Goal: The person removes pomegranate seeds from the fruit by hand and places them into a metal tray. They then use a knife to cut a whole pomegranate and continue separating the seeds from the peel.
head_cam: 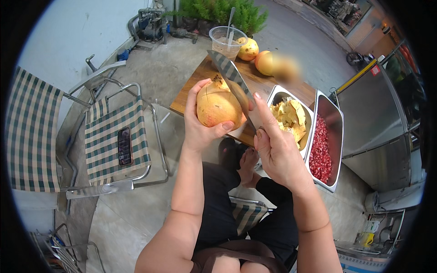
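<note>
My left hand (205,126) holds a yellow pomegranate (218,104) with its crown up, above the near edge of a wooden table (191,90). Shallow cut lines show in the rind near the crown. In my right hand (276,146) is a large kitchen knife (235,76), its blade pointing up and away, against or just beside the fruit's right side; contact is unclear. My right index finger lies along the blade. A steel pan of pomegranate peels (288,117) stands to the right, and beside it a deep steel pan holds red pomegranate arils (320,153).
A clear plastic tub (227,42) with a spoon stands at the table's far side, beside whole pomegranates (248,49). At left, a checkered folding chair (102,136) bears a phone (125,146). A steel cabinet (372,112) stands at right. My feet are below the table edge.
</note>
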### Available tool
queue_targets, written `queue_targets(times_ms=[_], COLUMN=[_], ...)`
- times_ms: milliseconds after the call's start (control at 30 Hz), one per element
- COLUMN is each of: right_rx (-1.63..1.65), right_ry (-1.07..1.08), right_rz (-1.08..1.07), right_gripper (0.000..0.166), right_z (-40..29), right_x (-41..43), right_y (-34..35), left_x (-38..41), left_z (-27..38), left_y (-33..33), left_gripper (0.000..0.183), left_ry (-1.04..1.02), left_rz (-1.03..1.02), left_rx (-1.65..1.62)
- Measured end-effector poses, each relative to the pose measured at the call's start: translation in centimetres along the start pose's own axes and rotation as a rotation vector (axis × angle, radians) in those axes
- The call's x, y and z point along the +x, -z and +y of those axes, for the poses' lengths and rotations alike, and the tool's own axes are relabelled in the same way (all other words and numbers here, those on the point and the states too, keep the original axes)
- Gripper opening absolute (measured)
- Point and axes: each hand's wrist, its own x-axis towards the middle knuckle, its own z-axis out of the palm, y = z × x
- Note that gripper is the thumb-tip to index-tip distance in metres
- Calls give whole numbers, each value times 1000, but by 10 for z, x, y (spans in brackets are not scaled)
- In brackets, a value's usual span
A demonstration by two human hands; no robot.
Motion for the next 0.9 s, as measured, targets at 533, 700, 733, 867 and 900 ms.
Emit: queue_targets(times_ms=[533, 700, 733, 867, 900], right_rx=[-154, -189, -198, -251, -271], right_ry=[153, 192, 207, 208, 191], right_rz=[122, 165, 180, 188, 177], right_gripper=[76, 76, 76, 74, 74], right_z=[16, 26, 30, 36, 35], right_x=[-13, -16, -17, -17, -17], right_y=[-36, -47, -50, -53, -51], left_x=[-9, -8, -7, -6, -5], left_z=[-8, 2, 6, 10, 11], left_y=[-7, -18, -20, -23, -23], left_gripper=[63, 62, 62, 64, 65], left_ry=[271, 371, 403, 473, 477], left_rz=[283, 320, 342, 368, 358], left_rx=[-540, -549, -579, -656, -667])
